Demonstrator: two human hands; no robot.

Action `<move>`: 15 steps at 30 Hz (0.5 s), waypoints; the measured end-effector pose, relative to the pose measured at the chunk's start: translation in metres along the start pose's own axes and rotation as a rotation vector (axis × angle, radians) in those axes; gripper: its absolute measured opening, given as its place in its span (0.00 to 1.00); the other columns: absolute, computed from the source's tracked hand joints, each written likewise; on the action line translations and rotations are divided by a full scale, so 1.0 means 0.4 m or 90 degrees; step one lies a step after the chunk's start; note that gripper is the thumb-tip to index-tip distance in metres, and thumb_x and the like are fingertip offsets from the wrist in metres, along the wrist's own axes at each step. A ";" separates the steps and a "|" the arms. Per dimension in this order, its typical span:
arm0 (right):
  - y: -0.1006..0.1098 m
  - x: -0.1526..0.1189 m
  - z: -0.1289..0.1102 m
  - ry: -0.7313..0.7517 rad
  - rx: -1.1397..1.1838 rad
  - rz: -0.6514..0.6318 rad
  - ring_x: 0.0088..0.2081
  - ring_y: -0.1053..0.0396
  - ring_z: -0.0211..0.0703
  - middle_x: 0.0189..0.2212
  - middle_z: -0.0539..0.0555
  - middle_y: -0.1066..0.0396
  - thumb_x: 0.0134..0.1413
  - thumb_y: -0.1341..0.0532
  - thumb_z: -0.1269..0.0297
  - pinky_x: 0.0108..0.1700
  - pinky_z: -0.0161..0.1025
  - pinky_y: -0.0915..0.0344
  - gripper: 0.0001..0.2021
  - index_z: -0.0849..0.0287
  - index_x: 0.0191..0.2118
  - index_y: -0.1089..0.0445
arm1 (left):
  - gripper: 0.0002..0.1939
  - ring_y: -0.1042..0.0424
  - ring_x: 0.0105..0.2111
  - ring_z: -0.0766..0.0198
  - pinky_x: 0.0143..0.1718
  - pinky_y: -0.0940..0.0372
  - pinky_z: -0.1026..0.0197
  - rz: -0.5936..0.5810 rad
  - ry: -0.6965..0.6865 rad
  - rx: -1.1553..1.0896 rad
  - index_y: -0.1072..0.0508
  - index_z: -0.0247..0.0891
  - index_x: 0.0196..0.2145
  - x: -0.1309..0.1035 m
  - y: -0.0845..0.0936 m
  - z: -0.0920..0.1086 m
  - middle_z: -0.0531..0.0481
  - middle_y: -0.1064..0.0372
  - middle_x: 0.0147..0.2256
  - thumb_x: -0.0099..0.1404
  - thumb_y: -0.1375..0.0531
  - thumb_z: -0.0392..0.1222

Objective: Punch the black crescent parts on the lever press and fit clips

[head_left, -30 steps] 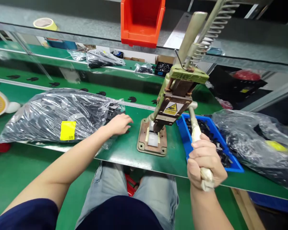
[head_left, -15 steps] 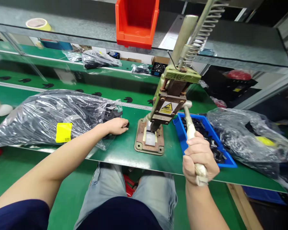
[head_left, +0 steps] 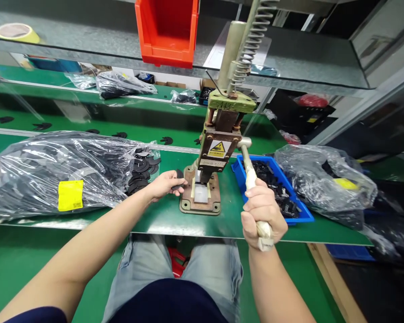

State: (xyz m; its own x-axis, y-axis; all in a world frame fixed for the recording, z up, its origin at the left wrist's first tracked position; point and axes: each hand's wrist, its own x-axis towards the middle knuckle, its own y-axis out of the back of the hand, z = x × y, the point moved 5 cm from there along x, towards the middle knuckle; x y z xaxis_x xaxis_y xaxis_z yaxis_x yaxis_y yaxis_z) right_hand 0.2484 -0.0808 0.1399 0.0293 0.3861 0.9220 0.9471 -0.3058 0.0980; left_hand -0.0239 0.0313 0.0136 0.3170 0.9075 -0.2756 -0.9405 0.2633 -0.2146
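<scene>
My left hand [head_left: 166, 185] pinches a dark flat curved part [head_left: 179, 176] just left of the base of a green hand press [head_left: 218, 148]. A pale block [head_left: 201, 194] sits on the press base under the ram. My right hand [head_left: 265, 211] is wrapped round the tape-covered press lever [head_left: 250, 172], which slants down toward me. Left of my left hand, a clear plastic bag [head_left: 54, 166] lies with its mouth open, and black curved parts [head_left: 142, 170] show there.
Right of the press stands a blue tray [head_left: 305, 219] of black parts, beside another plastic bag [head_left: 326, 179]. A red-orange bin [head_left: 168, 56] hangs at the shelf edge above. Black parts [head_left: 166, 140] lie spaced along the green strip behind.
My left hand has moved right, from the bag's mouth to the press base, with the dark part in it. My right hand still holds the lever. The view has shifted slightly.
</scene>
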 end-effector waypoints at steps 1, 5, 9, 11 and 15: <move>0.000 0.000 0.000 0.002 0.001 -0.002 0.39 0.27 0.45 0.25 0.46 0.31 0.51 0.34 0.72 0.61 0.67 0.32 0.09 0.54 0.25 0.33 | 0.27 0.29 0.22 0.70 0.23 0.37 0.68 0.000 -0.009 0.002 0.41 0.39 0.28 -0.002 -0.003 -0.002 0.50 0.25 0.30 0.55 0.25 0.49; 0.000 -0.002 0.002 0.003 -0.001 0.003 0.38 0.27 0.46 0.25 0.46 0.31 0.51 0.34 0.71 0.60 0.68 0.32 0.09 0.54 0.25 0.33 | 0.28 0.35 0.21 0.73 0.24 0.41 0.69 0.016 -0.052 0.023 0.40 0.39 0.26 -0.007 -0.001 -0.010 0.59 0.36 0.21 0.52 0.24 0.52; 0.000 -0.003 0.003 0.005 0.001 0.007 0.38 0.27 0.46 0.25 0.46 0.31 0.52 0.34 0.70 0.60 0.68 0.31 0.10 0.53 0.25 0.34 | 0.26 0.30 0.24 0.71 0.29 0.34 0.67 0.053 -0.051 0.018 0.32 0.36 0.29 0.009 0.014 -0.018 0.55 0.30 0.25 0.52 0.24 0.57; -0.001 -0.004 0.003 0.008 0.003 0.006 0.38 0.27 0.46 0.25 0.46 0.31 0.52 0.34 0.69 0.60 0.68 0.31 0.09 0.53 0.25 0.33 | 0.27 0.29 0.23 0.70 0.29 0.31 0.66 0.078 -0.043 0.003 0.31 0.36 0.31 0.025 0.018 -0.020 0.54 0.28 0.25 0.49 0.22 0.55; 0.000 -0.005 0.004 0.006 0.002 0.011 0.38 0.27 0.46 0.25 0.46 0.30 0.50 0.34 0.71 0.60 0.68 0.31 0.09 0.53 0.26 0.33 | 0.25 0.27 0.23 0.70 0.28 0.28 0.66 0.072 0.007 0.025 0.28 0.33 0.34 0.061 -0.005 -0.022 0.51 0.24 0.27 0.49 0.20 0.47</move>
State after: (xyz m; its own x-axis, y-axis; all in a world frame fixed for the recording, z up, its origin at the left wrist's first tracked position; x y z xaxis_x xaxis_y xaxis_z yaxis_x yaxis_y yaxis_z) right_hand 0.2490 -0.0803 0.1377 0.0423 0.3720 0.9273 0.9476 -0.3090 0.0808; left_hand -0.0133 0.0502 -0.0009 0.2092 0.9284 -0.3070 -0.9744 0.1716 -0.1451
